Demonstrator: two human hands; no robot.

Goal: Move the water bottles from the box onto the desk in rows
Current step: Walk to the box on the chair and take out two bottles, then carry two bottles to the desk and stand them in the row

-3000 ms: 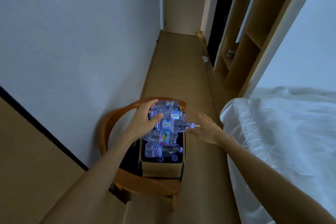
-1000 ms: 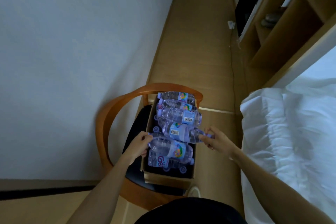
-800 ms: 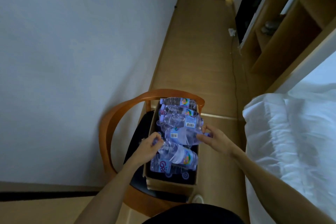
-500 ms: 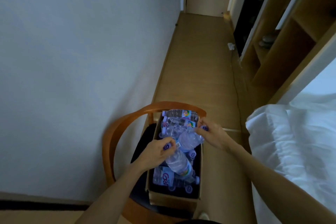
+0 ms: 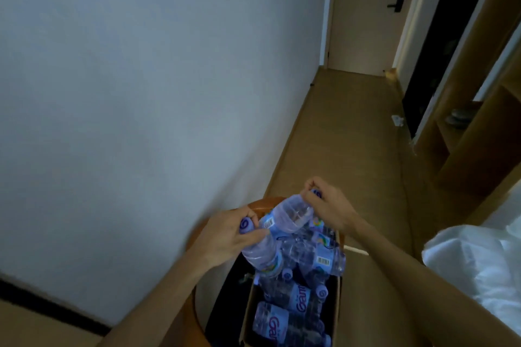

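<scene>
From the head view, the left hand (image 5: 229,234) is gripping one water bottle (image 5: 260,252) by its purple cap end, while the right hand (image 5: 328,210) is clutching a second bottle (image 5: 291,214) by its neck. Both are hanging just above the cardboard box (image 5: 334,315), which is sitting on a wooden chair (image 5: 197,307) holding more bottles (image 5: 284,318).

Clear, ribbed plastic water bottles (image 5: 284,318), tinted bluish-violet in the dim light. Rounded caps (image 5: 245,225) in violet with a pale swirl mark. Pale blue wrap-around labels (image 5: 324,258) with white barcode panels, magenta lettering and a multicoloured round emblem. Brown corrugated cardboard box (image 5: 251,313), plain and unprinted. Curved orange-brown wooden chair (image 5: 197,310) with black seat. Plain grey-white wall (image 5: 141,79). Tan wood-grain floor (image 5: 344,144). Crumpled white bedding (image 5: 476,265).
</scene>
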